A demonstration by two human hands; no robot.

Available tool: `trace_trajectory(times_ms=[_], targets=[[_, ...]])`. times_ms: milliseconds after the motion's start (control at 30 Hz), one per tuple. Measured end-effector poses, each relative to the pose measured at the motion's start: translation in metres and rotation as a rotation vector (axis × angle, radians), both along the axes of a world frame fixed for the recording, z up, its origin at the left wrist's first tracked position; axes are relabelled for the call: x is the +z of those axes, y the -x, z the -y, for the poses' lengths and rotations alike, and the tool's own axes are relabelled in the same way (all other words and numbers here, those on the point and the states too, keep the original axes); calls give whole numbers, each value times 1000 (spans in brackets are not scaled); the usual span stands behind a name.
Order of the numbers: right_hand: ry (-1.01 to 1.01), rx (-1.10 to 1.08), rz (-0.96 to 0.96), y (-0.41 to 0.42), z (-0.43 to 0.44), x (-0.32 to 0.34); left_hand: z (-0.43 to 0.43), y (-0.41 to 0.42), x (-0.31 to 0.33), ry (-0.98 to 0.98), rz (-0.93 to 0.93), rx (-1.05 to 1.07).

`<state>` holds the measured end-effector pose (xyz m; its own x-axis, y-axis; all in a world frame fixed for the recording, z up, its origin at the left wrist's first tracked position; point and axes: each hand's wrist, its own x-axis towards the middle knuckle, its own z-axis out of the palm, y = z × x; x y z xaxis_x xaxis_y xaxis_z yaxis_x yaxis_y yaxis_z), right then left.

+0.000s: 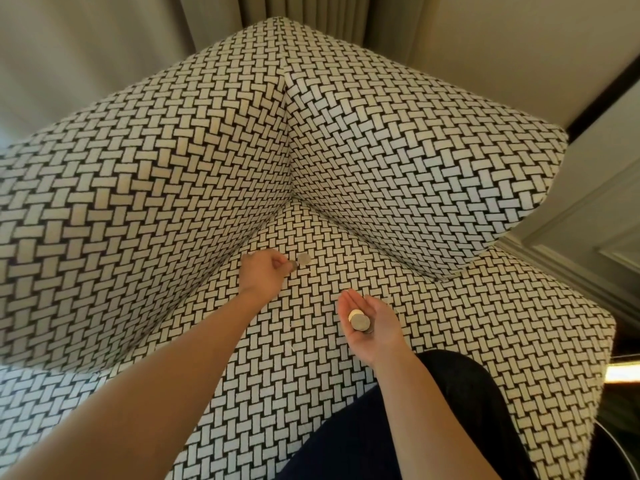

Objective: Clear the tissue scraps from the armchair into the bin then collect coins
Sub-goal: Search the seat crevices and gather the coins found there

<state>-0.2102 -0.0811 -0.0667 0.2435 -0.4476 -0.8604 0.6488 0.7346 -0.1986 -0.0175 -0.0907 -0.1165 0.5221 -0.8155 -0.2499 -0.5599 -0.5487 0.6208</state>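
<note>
Coins (360,320) sit in a small overlapping pile on the upturned palm of the right hand (385,322). The hand hovers over the seat of the armchair (450,168). Its fingers are straight and point toward the chair's back corner, so its grip is released and the palm only carries the pile. The pile runs along the palm from the finger bases toward the wrist, and the top coin's face is turned up.

Further in, near the crease where the seat meets the left arm of the chair, the left hand (265,271) is knuckles-up. Its grip is clenched on a pinched coin (293,266) held between thumb and fingertip. That coin pokes out to the right, low over the fabric; whether it touches the seat cannot be told. Just beside it, toward the back corner, a loose coin (304,259) lies flat on the seat, face up. Being round, it has no long axis.

The chair is covered all over in a black-and-white basket-weave cloth. A pale curtain (104,46) hangs behind it, and a dark-clothed leg (381,438) shows at the bottom edge.
</note>
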Motion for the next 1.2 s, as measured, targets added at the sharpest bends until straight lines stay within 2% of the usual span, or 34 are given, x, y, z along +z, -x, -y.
trace_trajectory(times_ms=[167,300,400,600,667,767,900,1067,1200], targets=[[-2,5,-25,-1,-1,1,7,13,8,67,185,-163],[-1,-13,-10,0,-1,3,18,16,11,-59,336,-227],[16,-29,8,0,-1,5,20,16,11,-148,326,-221],[44,-77,107,1,-1,5,8,21,11,-55,356,-246],[75,-97,168,2,0,7,4,23,10,-16,273,-224],[142,-129,269,6,-1,12,-5,32,20,48,35,-185],[244,-185,402,14,-6,26,-20,43,58,234,-208,-132],[364,-237,440,32,-16,50,-32,55,118,288,-235,-319],[453,-224,365,53,-25,70,-41,77,164,284,-171,-525]])
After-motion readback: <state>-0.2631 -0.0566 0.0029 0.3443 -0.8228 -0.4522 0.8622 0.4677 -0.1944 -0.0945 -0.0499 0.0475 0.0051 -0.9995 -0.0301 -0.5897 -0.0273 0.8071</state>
